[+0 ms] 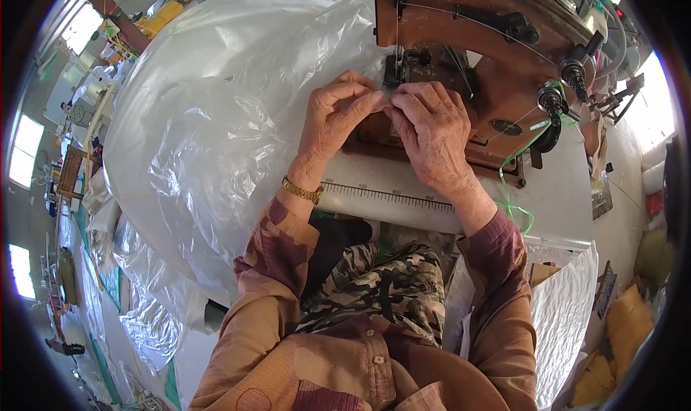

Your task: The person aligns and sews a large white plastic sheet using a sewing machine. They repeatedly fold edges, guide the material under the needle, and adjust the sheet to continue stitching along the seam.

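Both my hands meet just in front of the needle area (394,69) of a brown sewing machine (504,65). My left hand (335,116) is closed in a pinch, thumb and forefinger pressed together. Touching or almost touching it, my right hand (435,134) is also pinched, with its fingers curled. Whatever lies between the fingertips is too small or hidden to name. A large, crumpled sheet of clear plastic film (216,123) spreads to the left of my left hand and reaches up to the machine. White thread (493,24) runs along the machine's arm.
A measuring scale (396,195) is marked along the table's near edge. Green string (512,188) hangs from the machine's right side. White sheeting (565,317) drapes down at the lower right. Yellow sacks (628,324) lie on the far right. My camouflage-clad legs are under the table.
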Demonstrator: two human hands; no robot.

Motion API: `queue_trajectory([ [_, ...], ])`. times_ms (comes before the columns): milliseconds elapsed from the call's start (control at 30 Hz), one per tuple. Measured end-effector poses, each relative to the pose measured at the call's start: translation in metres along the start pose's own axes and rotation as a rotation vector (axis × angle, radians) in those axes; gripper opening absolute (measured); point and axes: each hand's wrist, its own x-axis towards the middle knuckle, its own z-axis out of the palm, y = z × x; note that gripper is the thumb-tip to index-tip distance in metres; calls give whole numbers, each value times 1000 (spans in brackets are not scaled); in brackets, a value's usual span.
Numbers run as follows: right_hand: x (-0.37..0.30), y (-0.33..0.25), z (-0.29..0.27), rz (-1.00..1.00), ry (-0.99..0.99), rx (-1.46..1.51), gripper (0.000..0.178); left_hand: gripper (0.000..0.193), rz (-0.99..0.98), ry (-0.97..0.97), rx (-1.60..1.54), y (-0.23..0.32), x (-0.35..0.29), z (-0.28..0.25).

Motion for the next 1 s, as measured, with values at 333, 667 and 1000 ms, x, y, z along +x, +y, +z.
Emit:
queue_trajectory([
  [333,1,-1,3,-50,127,23,24,13,-10,-39,180,6,13,-2],
  [667,0,-1,4,-20,130,-29,20,16,268,-71,482,16,0,-9],
  [1000,-1,0,10,-1,126,-101,19,14,120,-19,431,4,9,-12],
])
